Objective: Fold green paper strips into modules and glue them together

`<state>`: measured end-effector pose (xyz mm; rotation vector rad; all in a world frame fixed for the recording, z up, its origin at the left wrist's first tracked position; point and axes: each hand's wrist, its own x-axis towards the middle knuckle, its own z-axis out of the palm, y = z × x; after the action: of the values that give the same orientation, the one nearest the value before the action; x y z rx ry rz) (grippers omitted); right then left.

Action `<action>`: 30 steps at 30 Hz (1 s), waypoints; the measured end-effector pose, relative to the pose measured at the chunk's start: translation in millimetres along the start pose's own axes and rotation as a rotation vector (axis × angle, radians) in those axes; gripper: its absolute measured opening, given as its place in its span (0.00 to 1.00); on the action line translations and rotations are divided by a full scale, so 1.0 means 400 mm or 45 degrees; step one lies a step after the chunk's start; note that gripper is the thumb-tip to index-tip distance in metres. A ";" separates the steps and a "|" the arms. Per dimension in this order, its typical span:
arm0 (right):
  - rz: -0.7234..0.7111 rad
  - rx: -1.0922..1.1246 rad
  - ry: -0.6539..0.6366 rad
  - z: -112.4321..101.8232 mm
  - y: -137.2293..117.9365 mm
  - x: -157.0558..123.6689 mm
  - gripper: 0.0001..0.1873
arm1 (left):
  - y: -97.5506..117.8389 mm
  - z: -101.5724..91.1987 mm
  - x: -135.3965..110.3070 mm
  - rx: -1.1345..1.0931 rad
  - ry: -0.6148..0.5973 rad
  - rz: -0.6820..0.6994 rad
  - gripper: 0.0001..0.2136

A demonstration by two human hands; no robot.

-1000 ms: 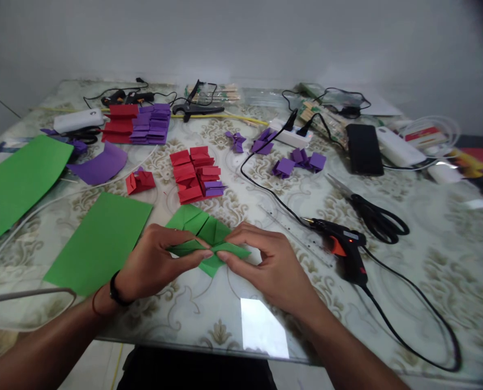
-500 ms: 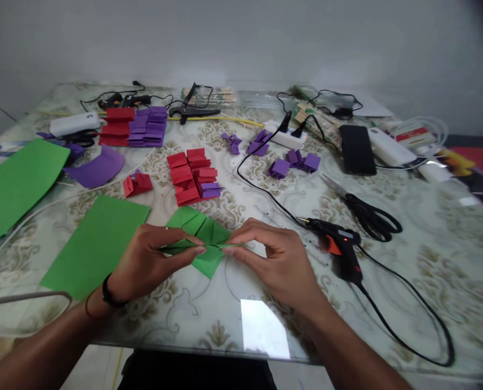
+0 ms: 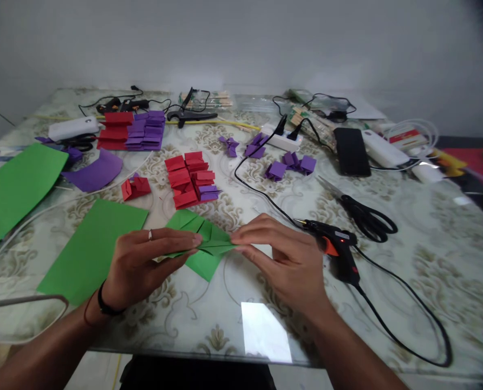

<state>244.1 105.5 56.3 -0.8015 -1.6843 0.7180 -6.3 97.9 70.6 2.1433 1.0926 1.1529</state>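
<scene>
A creased sheet of green origami paper [image 3: 207, 262] lies between my hands, with folded flaps and a narrow raised ridge across its middle. My left hand [image 3: 148, 257] pinches the ridge's left end, fingers pressed together over it and partly hiding it. At the right end my right hand [image 3: 280, 254] holds the paper's tip between thumb and fingers. Uncut green paper [image 3: 91, 244] lies flat beside my left hand. Just beyond the creased sheet sit joined red folded-paper pieces [image 3: 184, 176], one of them purple. A single red folded piece [image 3: 136, 188] rests left of these.
A hot glue gun [image 3: 337, 244] with a lit red light lies right of my right hand, its cord looping toward the front edge. Black-handled scissors [image 3: 365, 214], a phone [image 3: 351, 151] and a power strip [image 3: 282, 137] are behind. Purple folded pieces [image 3: 276, 170] lie near the strip.
My left hand's fingers have flattened and stretched further over the fold. The raised green ridge now lies flatter and shows more plainly between my hands. The view has shifted slightly.
</scene>
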 end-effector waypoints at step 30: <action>0.771 0.026 -0.241 0.041 0.004 -0.016 0.13 | -0.019 0.037 0.014 -0.730 -0.102 -0.839 0.15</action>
<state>229.7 100.3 47.8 -1.2829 -1.5976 1.2540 4.6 106.2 60.1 1.2423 1.1320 0.9017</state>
